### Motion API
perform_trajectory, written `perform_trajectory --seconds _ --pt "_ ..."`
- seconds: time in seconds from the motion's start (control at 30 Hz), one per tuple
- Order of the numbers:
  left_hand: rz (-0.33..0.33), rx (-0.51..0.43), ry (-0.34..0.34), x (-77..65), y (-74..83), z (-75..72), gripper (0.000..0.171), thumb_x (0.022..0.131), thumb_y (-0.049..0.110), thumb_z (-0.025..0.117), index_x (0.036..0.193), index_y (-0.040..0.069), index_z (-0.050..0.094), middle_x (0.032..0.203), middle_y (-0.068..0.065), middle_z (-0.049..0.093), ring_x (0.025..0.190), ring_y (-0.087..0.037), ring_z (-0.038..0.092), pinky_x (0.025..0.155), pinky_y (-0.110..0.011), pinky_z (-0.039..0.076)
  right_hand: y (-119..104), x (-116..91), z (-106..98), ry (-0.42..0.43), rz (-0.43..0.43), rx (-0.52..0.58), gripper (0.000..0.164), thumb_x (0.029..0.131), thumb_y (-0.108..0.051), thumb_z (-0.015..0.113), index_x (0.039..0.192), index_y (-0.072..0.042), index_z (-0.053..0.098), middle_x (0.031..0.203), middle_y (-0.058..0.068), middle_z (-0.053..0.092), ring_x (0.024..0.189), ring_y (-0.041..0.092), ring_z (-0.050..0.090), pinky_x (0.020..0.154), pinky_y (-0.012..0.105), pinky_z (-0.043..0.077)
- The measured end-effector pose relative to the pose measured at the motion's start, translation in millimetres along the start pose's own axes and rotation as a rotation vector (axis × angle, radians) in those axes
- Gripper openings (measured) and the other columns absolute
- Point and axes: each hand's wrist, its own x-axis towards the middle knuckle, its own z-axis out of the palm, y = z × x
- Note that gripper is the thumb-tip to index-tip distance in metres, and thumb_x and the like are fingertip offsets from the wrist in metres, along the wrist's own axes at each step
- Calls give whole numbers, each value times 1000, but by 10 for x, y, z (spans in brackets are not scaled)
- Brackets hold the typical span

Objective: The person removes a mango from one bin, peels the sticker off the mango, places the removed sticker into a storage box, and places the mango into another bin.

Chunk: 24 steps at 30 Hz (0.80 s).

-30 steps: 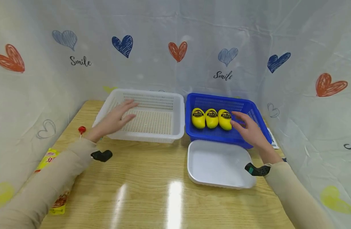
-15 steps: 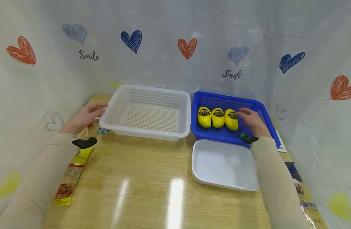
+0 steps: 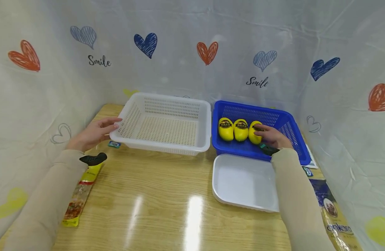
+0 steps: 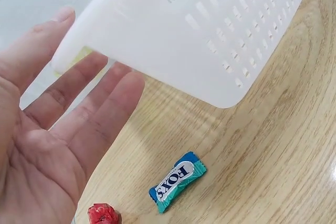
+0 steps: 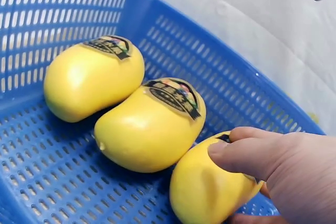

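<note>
My left hand [image 3: 95, 132] holds the left rim of a white plastic basket [image 3: 162, 144]. In the left wrist view, one digit lies against the rim's outer edge and the other fingers reach beneath it. Three yellow mangoes with black labels lie in a row inside a blue basket [image 3: 239, 152]. My right hand [image 3: 274, 137] grips the rightmost mango [image 5: 205, 187], thumb on its upper side and part of the fingers hidden behind it. Beside it are the middle mango [image 5: 152, 129] and the left mango [image 5: 92, 85].
A white tray [image 3: 242, 181] stands before the blue basket. A yellow food packet [image 3: 77, 198] lies by my left forearm. Near the white basket are a Fox's candy [image 4: 177, 182] and a red-wrapped sweet [image 4: 103, 213]. A gold-and-navy bag [image 3: 335, 216] lies at the right edge.
My left hand has moved from above the white basket out to its left rim. My right hand has come down onto the rightmost mango and taken hold of it.
</note>
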Motion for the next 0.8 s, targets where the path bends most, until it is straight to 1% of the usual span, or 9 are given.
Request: perform_trajectory --seconds 0.17,0.27,0.33,0.47,0.57,0.67,0.73,0.8 --pt "-11 -11 11 -26 36 29 56 101 35 52 150 14 34 146 -9 36 111 -13 54 91 -27 49 -17 -10 25 7 25 16 66 104 -24 49 158 -15 12 161 20 6 140 36 24 113 51 26" --pt "-13 -6 18 -21 46 39 57 101 35 53 150 13 34 145 -10 37 111 -14 54 91 -27 49 -25 -20 45 25 48 51 65 104 -24 49 158 -16 14 161 19 11 136 33 28 113 48 28" --pt "-11 3 19 -6 33 32 57 101 36 53 150 14 35 145 -10 37 111 -14 54 91 -28 49 -31 -26 61 41 60 53 65 103 -26 50 158 -15 16 160 19 13 133 32 30 111 47 30" --pt "-2 19 14 28 -16 1 57 101 37 52 150 16 34 145 -10 37 112 -13 54 91 -28 49 -46 -43 92 87 71 19 63 102 -25 53 156 -10 23 158 21 18 128 31 34 104 42 37" --pt "3 6 8 35 -43 -9 57 101 38 51 151 16 33 145 -9 37 112 -12 54 90 -26 50 -66 -63 105 152 48 -61 58 102 -24 52 154 -7 29 155 23 25 123 30 40 93 36 46" --pt "7 -13 2 27 -54 -5 59 100 38 51 152 16 32 145 -8 38 112 -11 55 90 -24 50 -122 -108 97 215 -5 -144 54 103 -21 51 152 -6 33 151 25 29 117 33 43 84 34 48" --pt "11 -31 4 15 -57 2 60 100 38 52 152 16 32 144 -8 39 111 -11 55 89 -23 50 -187 -162 95 248 -52 -217 54 102 -23 52 151 -7 35 150 26 30 116 34 44 83 35 47" --pt "19 -34 3 4 -57 4 60 100 38 53 152 16 32 143 -8 39 112 -11 55 89 -23 50 -257 -238 111 258 -105 -255 55 102 -24 53 151 -7 33 151 27 28 118 38 42 86 39 46"
